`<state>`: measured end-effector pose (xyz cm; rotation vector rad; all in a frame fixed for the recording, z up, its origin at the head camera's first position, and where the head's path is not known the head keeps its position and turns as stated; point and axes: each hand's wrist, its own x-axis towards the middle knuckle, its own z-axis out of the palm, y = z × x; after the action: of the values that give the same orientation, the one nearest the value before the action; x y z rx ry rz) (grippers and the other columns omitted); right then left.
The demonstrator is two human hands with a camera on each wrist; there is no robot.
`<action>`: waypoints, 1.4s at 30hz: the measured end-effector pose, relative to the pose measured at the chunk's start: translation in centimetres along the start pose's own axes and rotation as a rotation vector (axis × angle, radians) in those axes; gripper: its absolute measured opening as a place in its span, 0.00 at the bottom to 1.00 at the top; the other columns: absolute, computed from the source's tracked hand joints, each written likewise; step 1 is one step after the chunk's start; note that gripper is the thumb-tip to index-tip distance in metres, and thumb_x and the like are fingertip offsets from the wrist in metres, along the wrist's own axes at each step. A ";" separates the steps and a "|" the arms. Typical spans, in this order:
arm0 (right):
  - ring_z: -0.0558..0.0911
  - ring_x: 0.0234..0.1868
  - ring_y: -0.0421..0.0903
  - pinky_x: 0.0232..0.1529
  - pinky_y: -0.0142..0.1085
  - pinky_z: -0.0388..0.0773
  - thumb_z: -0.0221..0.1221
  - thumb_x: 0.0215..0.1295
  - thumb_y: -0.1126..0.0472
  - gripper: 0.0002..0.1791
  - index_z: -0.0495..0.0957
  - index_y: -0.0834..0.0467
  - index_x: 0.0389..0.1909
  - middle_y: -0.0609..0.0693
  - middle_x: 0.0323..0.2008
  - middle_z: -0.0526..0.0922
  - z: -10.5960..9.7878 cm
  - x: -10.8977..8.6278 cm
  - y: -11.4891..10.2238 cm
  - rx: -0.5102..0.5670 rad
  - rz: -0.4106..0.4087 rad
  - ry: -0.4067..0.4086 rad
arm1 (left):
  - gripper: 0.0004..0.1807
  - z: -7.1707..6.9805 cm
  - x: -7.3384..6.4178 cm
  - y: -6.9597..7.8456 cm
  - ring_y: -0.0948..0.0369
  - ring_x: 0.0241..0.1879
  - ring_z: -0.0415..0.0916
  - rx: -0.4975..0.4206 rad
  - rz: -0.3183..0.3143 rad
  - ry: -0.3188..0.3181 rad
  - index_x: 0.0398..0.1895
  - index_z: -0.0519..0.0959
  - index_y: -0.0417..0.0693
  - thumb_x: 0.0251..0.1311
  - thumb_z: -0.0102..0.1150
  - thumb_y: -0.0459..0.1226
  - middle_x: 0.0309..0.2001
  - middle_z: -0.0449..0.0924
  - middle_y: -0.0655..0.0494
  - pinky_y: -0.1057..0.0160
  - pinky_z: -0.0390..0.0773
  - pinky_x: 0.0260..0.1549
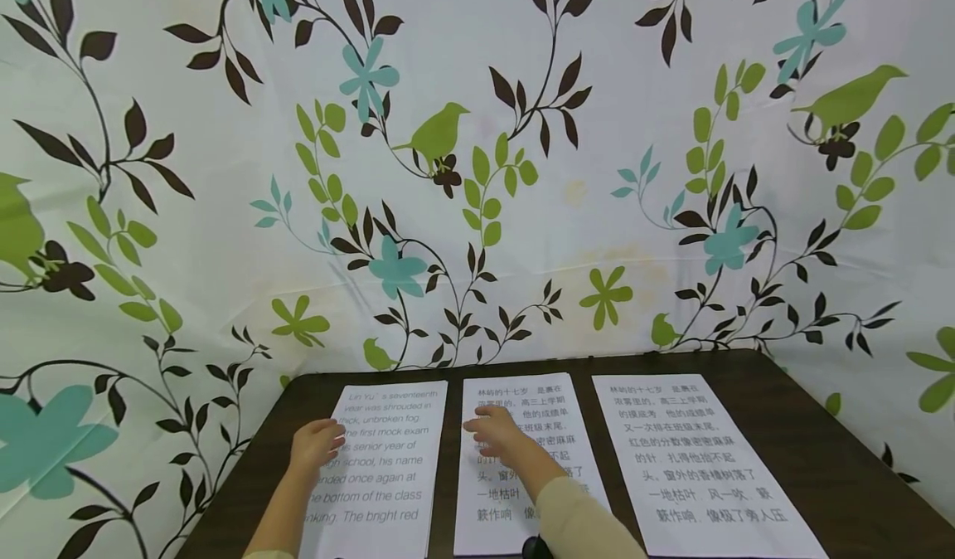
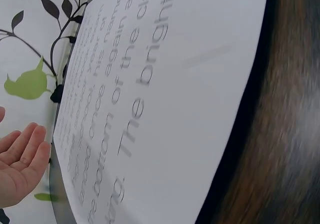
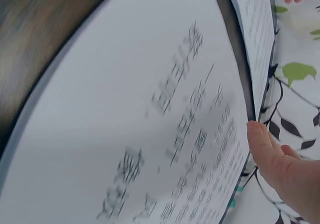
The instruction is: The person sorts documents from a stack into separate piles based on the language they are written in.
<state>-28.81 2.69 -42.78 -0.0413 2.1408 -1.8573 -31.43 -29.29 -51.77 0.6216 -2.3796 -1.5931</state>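
Observation:
My left hand (image 1: 317, 444) is at the left edge of a printed English text sheet (image 1: 388, 464), fingers loosely bent and pointing inward. In the left wrist view that hand (image 2: 22, 166) shows slightly curved fingers with nothing in them. Over the upper left part of the middle sheet (image 1: 537, 426), printed in Chinese, is my right hand (image 1: 498, 436), its fingers reaching left. The right wrist view shows the right hand (image 3: 282, 166) holding nothing, fingertips overlapping the sheet's edge. Part of the middle sheet's text is hidden behind the right hand and forearm.
A third sheet (image 1: 694, 459) with Chinese text lies to the right. All the sheets are side by side on a dark wooden table (image 1: 753, 385). Behind it hangs a white cloth (image 1: 537, 211) patterned with leaves, flowers and birds. A small black object (image 1: 534, 547) shows at the bottom edge.

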 end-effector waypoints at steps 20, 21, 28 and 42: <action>0.68 0.48 0.63 0.43 0.50 0.70 0.56 0.54 0.61 0.32 0.56 0.72 0.56 0.68 0.50 0.65 -5.9 0.2 0.7 0.051 0.012 0.076 | 0.25 4.4 -1.6 3.4 0.47 0.41 0.72 -0.062 0.008 -0.126 0.51 0.65 0.32 0.54 0.51 0.41 0.45 0.69 0.35 0.52 0.73 0.37; 0.68 0.49 0.64 0.43 0.50 0.70 0.56 0.54 0.62 0.32 0.56 0.73 0.56 0.68 0.50 0.65 -6.2 0.2 0.7 0.051 0.010 0.079 | 0.24 4.7 -1.5 3.4 0.48 0.41 0.72 -0.058 0.004 -0.117 0.50 0.66 0.34 0.54 0.51 0.41 0.45 0.70 0.37 0.53 0.73 0.37; 0.67 0.49 0.63 0.43 0.50 0.69 0.56 0.54 0.60 0.33 0.55 0.72 0.57 0.69 0.51 0.64 -7.9 -0.1 0.4 0.044 0.031 0.121 | 0.22 5.8 -4.9 6.8 0.48 0.39 0.73 -0.086 0.003 -0.164 0.49 0.66 0.32 0.55 0.51 0.38 0.44 0.70 0.37 0.57 0.75 0.34; 0.66 0.49 0.65 0.45 0.51 0.68 0.56 0.55 0.61 0.32 0.56 0.73 0.56 0.70 0.51 0.64 -11.4 -1.1 1.1 0.034 0.032 0.202 | 0.22 7.7 -8.8 10.3 0.46 0.40 0.73 -0.138 -0.004 -0.266 0.49 0.65 0.27 0.54 0.50 0.33 0.42 0.71 0.34 0.54 0.74 0.36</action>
<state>-30.41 14.02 -42.31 0.1951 2.2239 -1.9530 -28.99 -15.49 -44.84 0.4101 -2.4182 -1.9289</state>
